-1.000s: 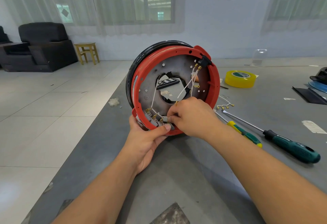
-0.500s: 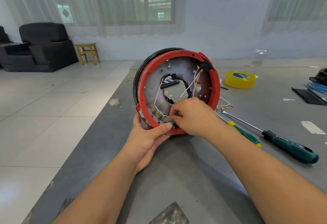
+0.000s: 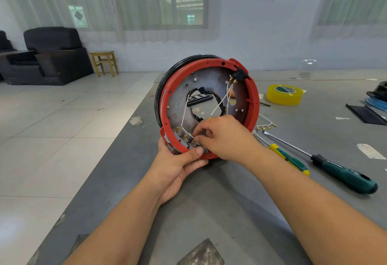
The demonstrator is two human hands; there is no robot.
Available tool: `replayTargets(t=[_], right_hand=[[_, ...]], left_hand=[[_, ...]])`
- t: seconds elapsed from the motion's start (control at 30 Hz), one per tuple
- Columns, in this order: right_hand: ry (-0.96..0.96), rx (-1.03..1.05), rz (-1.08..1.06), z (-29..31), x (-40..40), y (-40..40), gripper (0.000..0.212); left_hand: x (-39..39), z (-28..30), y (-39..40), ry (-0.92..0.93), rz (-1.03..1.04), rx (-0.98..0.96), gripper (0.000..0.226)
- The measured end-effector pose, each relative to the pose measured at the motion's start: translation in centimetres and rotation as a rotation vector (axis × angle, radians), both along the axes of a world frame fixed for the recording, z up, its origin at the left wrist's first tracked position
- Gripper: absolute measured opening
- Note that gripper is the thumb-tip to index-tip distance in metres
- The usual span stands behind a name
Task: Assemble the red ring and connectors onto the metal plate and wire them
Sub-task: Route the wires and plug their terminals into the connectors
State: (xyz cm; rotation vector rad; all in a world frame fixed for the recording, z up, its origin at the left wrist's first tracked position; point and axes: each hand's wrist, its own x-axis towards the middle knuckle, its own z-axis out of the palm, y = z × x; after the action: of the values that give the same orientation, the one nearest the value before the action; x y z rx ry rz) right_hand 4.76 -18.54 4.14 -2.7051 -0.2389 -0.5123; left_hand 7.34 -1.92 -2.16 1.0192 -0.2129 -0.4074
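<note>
The red ring [image 3: 254,99] stands on edge on the grey table, fitted round the metal plate [image 3: 182,97] with a black rim behind it. White wires [image 3: 219,102] run from a black connector [image 3: 239,74] at the upper right down to grey connectors with brass terminals [image 3: 184,137] at the lower left. My left hand [image 3: 178,166] grips the ring's bottom edge, thumb pressed on the rim. My right hand [image 3: 222,137] pinches a wire end at the lowest connector; the terminal itself is hidden by my fingers.
Two green-handled screwdrivers [image 3: 339,174] [image 3: 287,158] lie right of the ring. A loose wire bundle with brass terminals [image 3: 266,125] lies beside them, a yellow tape roll [image 3: 284,94] farther back. Black and blue parts [image 3: 374,101] sit at the right edge. The table's left edge [image 3: 117,160] drops to tiled floor.
The ring assembly has tilted and shifted slightly to the right in view. My right hand's fingers have moved a little lower along the bottom connectors. The left hand keeps its grip.
</note>
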Motion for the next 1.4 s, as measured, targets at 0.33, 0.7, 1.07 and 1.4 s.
replayTargets(t=[0.33, 0.7, 1.07, 1.4], right_hand=[[0.032, 0.070, 0.043, -0.5, 0.3, -0.3, 0.004], [-0.003, 0.058, 0.061, -0.6, 0.4, -0.4, 0.013], [-0.037, -0.009, 0.067, 0.1, 0.0, -0.7, 0.012], [-0.042, -0.114, 0.074, 0.4, -0.1, -0.6, 0.012]], left_hand=[[0.1, -0.3, -0.1, -0.022, -0.025, 0.019, 0.091], [0.0, -0.2, 0.0, -0.012, -0.037, 0.022, 0.089], [-0.2, 0.0, -0.2, -0.008, -0.017, 0.025, 0.090], [-0.2, 0.1, -0.1, -0.013, -0.024, 0.025, 0.088]])
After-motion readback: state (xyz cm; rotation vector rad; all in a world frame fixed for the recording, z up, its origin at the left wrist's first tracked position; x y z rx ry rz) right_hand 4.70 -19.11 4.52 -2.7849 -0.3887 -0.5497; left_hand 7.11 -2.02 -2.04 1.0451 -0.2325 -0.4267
